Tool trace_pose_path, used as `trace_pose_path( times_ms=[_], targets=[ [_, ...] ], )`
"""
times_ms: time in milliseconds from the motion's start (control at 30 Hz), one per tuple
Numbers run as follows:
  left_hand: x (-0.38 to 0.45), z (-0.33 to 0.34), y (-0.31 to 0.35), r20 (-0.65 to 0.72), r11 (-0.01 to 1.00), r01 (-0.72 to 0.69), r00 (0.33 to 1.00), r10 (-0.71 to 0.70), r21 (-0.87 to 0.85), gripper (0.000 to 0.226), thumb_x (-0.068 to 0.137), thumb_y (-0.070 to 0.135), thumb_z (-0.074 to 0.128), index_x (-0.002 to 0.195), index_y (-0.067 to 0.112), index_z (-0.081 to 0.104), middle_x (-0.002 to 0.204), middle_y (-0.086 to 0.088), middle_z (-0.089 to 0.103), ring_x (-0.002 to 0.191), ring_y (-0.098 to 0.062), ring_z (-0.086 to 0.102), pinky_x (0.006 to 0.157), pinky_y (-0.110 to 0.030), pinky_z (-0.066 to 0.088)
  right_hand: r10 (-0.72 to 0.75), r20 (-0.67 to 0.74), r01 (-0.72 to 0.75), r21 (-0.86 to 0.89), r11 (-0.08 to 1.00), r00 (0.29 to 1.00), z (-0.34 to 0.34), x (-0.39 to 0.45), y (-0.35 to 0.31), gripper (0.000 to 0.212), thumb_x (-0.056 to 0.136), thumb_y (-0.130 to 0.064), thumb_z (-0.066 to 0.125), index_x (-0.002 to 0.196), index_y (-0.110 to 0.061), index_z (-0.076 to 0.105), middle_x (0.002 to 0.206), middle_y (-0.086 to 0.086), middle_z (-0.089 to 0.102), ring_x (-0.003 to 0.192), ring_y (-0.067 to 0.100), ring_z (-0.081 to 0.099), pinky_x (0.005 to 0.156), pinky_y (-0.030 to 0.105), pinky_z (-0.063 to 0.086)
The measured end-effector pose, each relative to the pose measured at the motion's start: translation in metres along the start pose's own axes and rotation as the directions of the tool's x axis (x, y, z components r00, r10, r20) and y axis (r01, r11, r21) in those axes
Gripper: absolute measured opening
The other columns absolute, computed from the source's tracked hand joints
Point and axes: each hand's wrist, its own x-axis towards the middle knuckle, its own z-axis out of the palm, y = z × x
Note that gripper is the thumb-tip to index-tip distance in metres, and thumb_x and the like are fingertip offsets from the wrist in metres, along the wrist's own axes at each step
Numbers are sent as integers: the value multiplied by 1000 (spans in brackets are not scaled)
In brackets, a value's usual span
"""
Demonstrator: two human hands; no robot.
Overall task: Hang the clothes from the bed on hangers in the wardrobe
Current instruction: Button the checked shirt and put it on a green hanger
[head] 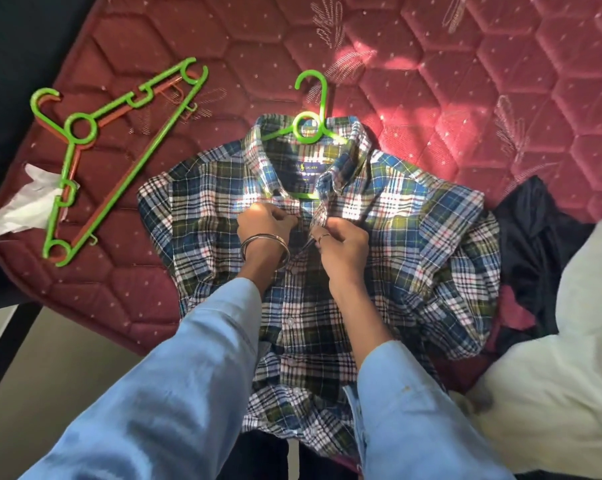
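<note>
plaid shirt (313,258), centre frame: soft, light | placket pinched by left hand (266,225) and right hand (341,242) | best lifted by green hanger (310,109) hook

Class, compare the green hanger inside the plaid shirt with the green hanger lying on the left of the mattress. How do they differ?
The hanger in the plaid shirt is mostly covered by the shirt, hook pointing away; the spare green hanger lies bare. The first lies alone; the spare is stacked on an orange hanger. Both are green plastic on the mattress.
</note>
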Motion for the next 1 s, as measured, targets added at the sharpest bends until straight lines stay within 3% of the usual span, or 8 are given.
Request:
trace_pose_path(
  times_ms=[167, 367, 467, 600, 667, 733, 867, 1000],
  targets=[
    [2, -4, -2, 99, 990, -71, 992, 83, -123, 16, 85, 28, 70, 78, 14, 69, 63, 3, 54, 58, -10, 47, 50, -17, 34, -9, 64, 9, 8, 1000, 998, -1, 2, -6, 20, 81, -15, 75, 99, -6, 74, 87, 5, 72, 81, 18, 69, 78, 37, 59],
    [-3, 0, -7, 102, 954, -161, 976, 192, -254, 18, 86, 23, 70, 82, 6, 72, 71, -4, 64, 67, -17, 57, 64, -28, 50, -97, 116, 115, -160, 980, 988, 0, 7, -10, 28, 85, -15, 71, 110, -2, 70, 101, 8, 72, 82, 8, 63, 63, -4, 40],
    [0, 4, -11, 79, 949, -178, 976, 204, -259, 18, 87, 22, 68, 80, 6, 71, 74, -6, 67, 68, -20, 59, 68, -31, 53, -123, 191, 164, -218, 962, 974, -6, 14, -11, 27, 87, -17, 69, 111, -2, 69, 97, 11, 71, 77, 17, 66, 58, 0, 44],
    [1, 8, -11, 56, 962, -194, 977, 208, -192, 21, 87, 23, 67, 82, 3, 72, 80, -13, 71, 76, -32, 67, 73, -44, 58, -24, 313, 102, -234, 967, 949, -13, 26, -8, 31, 86, -34, 68, 101, -8, 70, 90, 10, 70, 73, 27, 70, 64, 41, 59],
    [0, 5, -9, 61, 968, -200, 976, 211, -153, 21, 88, 21, 66, 82, 3, 73, 79, -14, 71, 76, -32, 68, 72, -43, 58, 27, 285, 35, -210, 977, 958, -14, 32, -9, 44, 73, -46, 76, 97, -9, 69, 91, 10, 70, 72, 22, 71, 64, 41, 61],
    [-1, 1, -5, 74, 972, -173, 980, 186, -161, 29, 91, 26, 62, 83, 1, 72, 76, -14, 69, 73, -31, 67, 71, -41, 57, 73, 258, -32, -161, 986, 963, -12, 33, -14, 38, 72, -33, 83, 96, -7, 68, 91, 12, 71, 67, 21, 72, 62, 39, 61],
    [-4, -3, 5, 102, 992, -75, 991, 86, -102, 45, 88, 46, 62, 59, 12, 60, 52, 4, 49, 50, -7, 45, 45, -11, 33, 58, 187, -26, -170, 985, 981, -5, 29, -17, 21, 76, -9, 76, 96, -9, 66, 94, 11, 68, 75, 21, 70, 63, 35, 61],
    [1, 1, 8, 101, 975, 85, 993, -65, -206, 29, 82, 35, 70, 80, 6, 69, 82, -7, 68, 78, -21, 65, 70, -29, 55, -16, 202, 34, -87, 996, 979, -1, 21, -17, 8, 77, -9, 79, 79, -9, 71, 72, 4, 69, 62, 10, 63, 57, 21, 56]
  ],
)
